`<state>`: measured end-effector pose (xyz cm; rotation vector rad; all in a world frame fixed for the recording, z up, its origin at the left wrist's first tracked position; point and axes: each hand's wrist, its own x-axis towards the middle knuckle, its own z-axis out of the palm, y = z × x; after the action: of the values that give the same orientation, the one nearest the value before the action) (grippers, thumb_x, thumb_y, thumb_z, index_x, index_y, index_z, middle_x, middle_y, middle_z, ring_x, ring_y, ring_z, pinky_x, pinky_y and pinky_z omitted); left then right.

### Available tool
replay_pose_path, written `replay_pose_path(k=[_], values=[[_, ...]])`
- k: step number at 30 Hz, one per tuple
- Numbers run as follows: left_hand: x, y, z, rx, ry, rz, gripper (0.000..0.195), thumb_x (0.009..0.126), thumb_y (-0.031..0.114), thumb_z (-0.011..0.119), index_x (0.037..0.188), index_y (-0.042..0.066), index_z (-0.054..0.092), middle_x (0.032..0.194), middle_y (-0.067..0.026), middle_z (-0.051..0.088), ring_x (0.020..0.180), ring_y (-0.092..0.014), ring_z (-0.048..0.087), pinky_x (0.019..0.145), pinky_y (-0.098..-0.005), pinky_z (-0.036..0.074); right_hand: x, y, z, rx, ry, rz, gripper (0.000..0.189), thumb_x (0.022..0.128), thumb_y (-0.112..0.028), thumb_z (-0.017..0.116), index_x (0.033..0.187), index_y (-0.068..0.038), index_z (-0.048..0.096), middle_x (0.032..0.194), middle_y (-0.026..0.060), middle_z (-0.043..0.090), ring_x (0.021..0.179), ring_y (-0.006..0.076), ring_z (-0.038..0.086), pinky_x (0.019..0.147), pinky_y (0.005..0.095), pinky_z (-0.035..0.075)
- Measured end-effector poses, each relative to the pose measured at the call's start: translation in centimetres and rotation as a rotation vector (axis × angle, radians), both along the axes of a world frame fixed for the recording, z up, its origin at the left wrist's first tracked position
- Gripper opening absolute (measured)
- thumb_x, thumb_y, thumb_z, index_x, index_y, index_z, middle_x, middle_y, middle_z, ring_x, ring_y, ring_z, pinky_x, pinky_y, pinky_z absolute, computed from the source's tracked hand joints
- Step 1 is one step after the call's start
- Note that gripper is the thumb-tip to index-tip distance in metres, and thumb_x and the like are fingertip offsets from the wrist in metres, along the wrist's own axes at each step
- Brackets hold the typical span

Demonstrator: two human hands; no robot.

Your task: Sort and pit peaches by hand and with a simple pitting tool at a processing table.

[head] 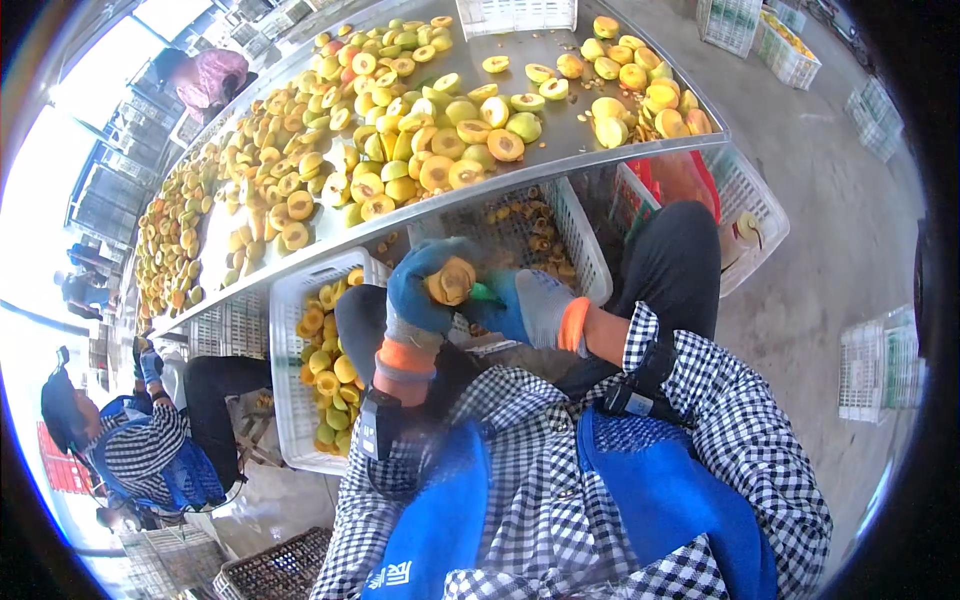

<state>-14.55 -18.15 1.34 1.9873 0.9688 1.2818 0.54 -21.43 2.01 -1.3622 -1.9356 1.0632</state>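
Note:
My left hand (421, 289), in a blue and grey work glove with an orange cuff, holds a halved yellow stone fruit (451, 281), its hollow side up. Close beside it on the right, my right hand (521, 304) wears a matching glove and grips a tool by its green handle (486, 293); the tool's working end cannot be made out. Both hands are over my lap. Beyond them, below the table's edge, a white plastic crate (581, 240) contains brown scraps. To the left, another white crate (289, 390) holds fruit halves (328, 382).
A metal-topped table (540, 150) bears many fruit halves (442, 154) and a white crate (517, 16). At its right end, a crate (757, 195) stands below with a red bag. A co-worker (157, 457) sits at the left; another person (210, 79) is across the table.

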Motion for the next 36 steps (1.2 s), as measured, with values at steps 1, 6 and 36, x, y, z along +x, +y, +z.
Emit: replay_pose_path(k=[1,6,36], values=[[0.0,0.1,-0.2,-0.002,0.001,-0.004,0.026,0.058,0.000,0.059,0.084,0.002,0.057,0.083,-0.0083,0.057,0.076,-0.020,0.055,0.067,-0.0265,0.044,-0.1,0.0,-0.5,-0.002,0.001,-0.004,0.038,0.063,-0.040,0.059,0.080,-0.006,0.056,0.076,0.0178,0.057,0.077,0.0343,0.054,0.066,0.0385,0.043],[1.0,-0.7,-0.4,0.174,0.216,0.159,0.026,0.056,0.001,0.057,0.082,0.005,0.057,0.075,-0.0094,0.054,0.070,-0.024,0.053,0.063,-0.0275,0.043,-1.6,-0.1,-3.9,-0.028,-0.060,0.044,0.029,0.069,-0.029,0.055,0.087,-0.006,0.056,0.080,0.0188,0.057,0.079,0.0353,0.053,0.067,0.0385,0.043],[2.0,-1.4,1.9,0.174,0.016,0.233,0.029,0.055,-0.004,0.058,0.083,0.004,0.058,0.081,-0.0074,0.053,0.076,-0.020,0.052,0.067,-0.0253,0.041,0.0,1.1,-0.4,0.266,-0.155,0.003,0.030,0.069,-0.025,0.055,0.090,-0.003,0.052,0.076,0.0211,0.056,0.072,0.0342,0.055,0.063,0.0411,0.044]])
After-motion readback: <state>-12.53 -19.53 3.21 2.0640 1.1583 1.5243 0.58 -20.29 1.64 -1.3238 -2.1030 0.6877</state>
